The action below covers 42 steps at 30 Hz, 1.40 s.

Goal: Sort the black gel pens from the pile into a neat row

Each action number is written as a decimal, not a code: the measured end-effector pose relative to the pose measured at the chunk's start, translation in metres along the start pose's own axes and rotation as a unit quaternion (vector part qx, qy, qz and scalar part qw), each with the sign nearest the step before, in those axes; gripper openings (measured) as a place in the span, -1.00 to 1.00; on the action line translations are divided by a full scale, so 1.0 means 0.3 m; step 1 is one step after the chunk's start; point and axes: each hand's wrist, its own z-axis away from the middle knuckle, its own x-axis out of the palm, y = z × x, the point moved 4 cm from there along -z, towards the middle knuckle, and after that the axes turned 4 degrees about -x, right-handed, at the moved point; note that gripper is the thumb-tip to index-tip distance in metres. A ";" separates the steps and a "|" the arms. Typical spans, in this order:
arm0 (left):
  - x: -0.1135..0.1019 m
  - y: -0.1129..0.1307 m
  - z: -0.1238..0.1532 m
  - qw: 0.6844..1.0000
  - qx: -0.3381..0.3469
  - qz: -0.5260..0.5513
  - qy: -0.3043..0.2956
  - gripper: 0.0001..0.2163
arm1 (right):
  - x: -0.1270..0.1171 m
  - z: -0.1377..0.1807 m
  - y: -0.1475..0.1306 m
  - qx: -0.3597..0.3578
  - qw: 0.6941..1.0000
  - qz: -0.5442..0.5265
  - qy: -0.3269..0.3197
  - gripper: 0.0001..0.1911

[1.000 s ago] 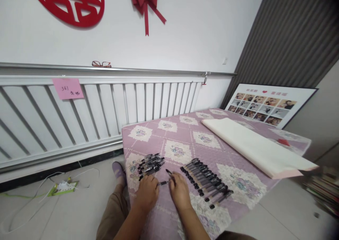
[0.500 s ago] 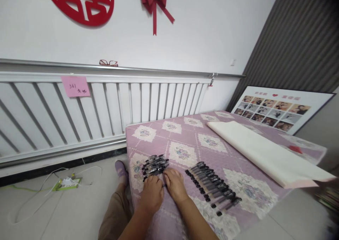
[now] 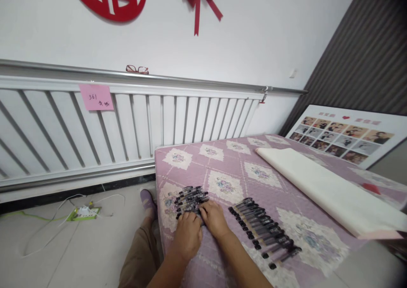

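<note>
A pile of black pens (image 3: 190, 197) lies on the pink patterned quilt (image 3: 222, 160) near its left edge. My right hand (image 3: 213, 218) rests at the pile's near side, fingers curled against the pens; whether it grips one is hidden. My left hand (image 3: 187, 237) lies beside it, palm down with fingers bent, touching the quilt just below the pile. To the right a row of several black pens (image 3: 263, 233) is laid side by side.
A long cream fabric roll (image 3: 324, 190) lies across the right of the quilt. A white radiator (image 3: 127, 127) with a pink note (image 3: 96, 97) lines the wall. A photo board (image 3: 346, 133) leans at right. A power strip (image 3: 84, 213) and cables lie on the floor.
My right hand carried a pen left to the pile, and both hands closed in on the pile's near edge. The view has shifted slightly right.
</note>
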 end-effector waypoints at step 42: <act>0.031 -0.012 -0.002 1.000 0.023 0.013 0.005 -0.87 | 0.003 0.234 0.185 0.209 0.881 -0.388 0.170 -0.66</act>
